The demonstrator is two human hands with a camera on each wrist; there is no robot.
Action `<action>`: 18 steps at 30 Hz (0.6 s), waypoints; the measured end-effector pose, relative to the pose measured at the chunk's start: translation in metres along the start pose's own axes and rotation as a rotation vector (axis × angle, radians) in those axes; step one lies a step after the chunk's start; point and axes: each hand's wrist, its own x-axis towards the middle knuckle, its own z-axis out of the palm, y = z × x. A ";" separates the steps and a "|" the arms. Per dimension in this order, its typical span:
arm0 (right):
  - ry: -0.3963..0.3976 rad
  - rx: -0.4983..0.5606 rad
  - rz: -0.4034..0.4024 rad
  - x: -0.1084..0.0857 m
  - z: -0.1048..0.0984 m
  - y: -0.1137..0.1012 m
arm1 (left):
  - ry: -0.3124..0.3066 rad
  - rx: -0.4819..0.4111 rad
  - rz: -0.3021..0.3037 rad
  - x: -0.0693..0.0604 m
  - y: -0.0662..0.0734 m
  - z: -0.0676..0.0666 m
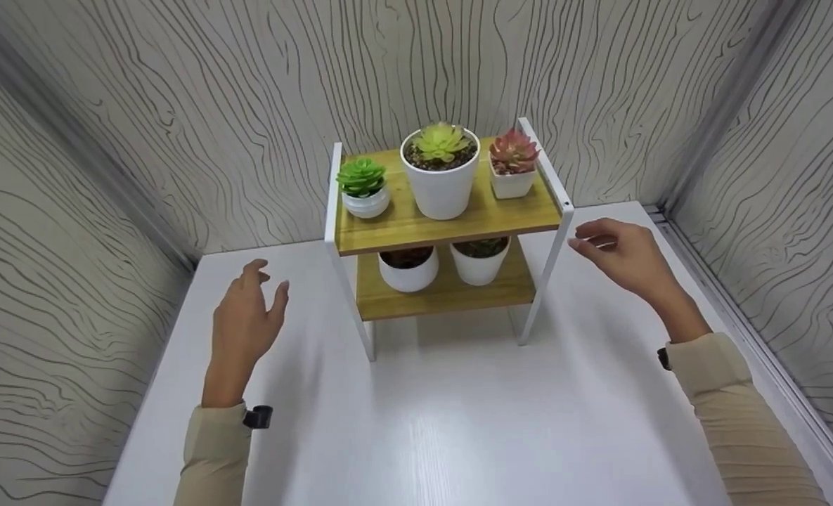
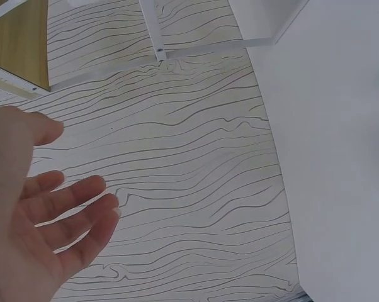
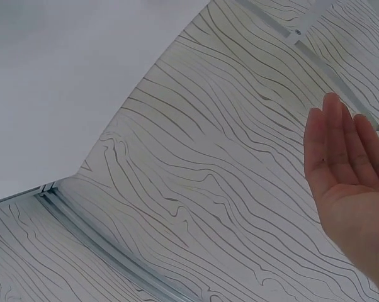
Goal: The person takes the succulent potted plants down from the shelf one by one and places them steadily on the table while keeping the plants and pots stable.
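A two-tier rack with wooden shelves (image 1: 486,218) and white legs stands on the white table. Its top shelf bears a green succulent in a small round pot (image 1: 365,204), a large white pot (image 1: 443,190) with a yellow-green plant, and a reddish succulent in a square pot (image 1: 512,184). Two white pots (image 1: 409,274) sit on the lower shelf. To the rack's left, the left hand (image 1: 244,320) (image 2: 45,214) hovers with relaxed fingers, holding nothing. Close to the rack's right upright, the right hand (image 1: 627,256) (image 3: 353,170) is empty, apart from the frame, fingers loosely bent.
Wood-grain patterned walls (image 1: 261,105) enclose the white table (image 1: 451,422) at the back and both sides. A grey metal rail (image 1: 739,323) runs along the right side. Each wrist wears a dark band (image 1: 258,417).
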 end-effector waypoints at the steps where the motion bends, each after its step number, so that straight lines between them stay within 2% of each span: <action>1: 0.005 0.001 -0.001 -0.001 0.000 -0.001 | 0.011 0.001 0.009 -0.001 0.001 0.000; 7: 0.034 0.022 -0.014 -0.004 -0.002 -0.007 | 0.110 -0.001 0.106 -0.003 0.007 -0.002; 10: 0.051 0.030 -0.021 -0.006 -0.002 -0.010 | 0.139 -0.016 0.141 -0.003 0.010 -0.004; 18: 0.057 0.060 -0.039 -0.010 -0.003 -0.014 | 0.185 -0.070 0.142 -0.006 0.022 -0.008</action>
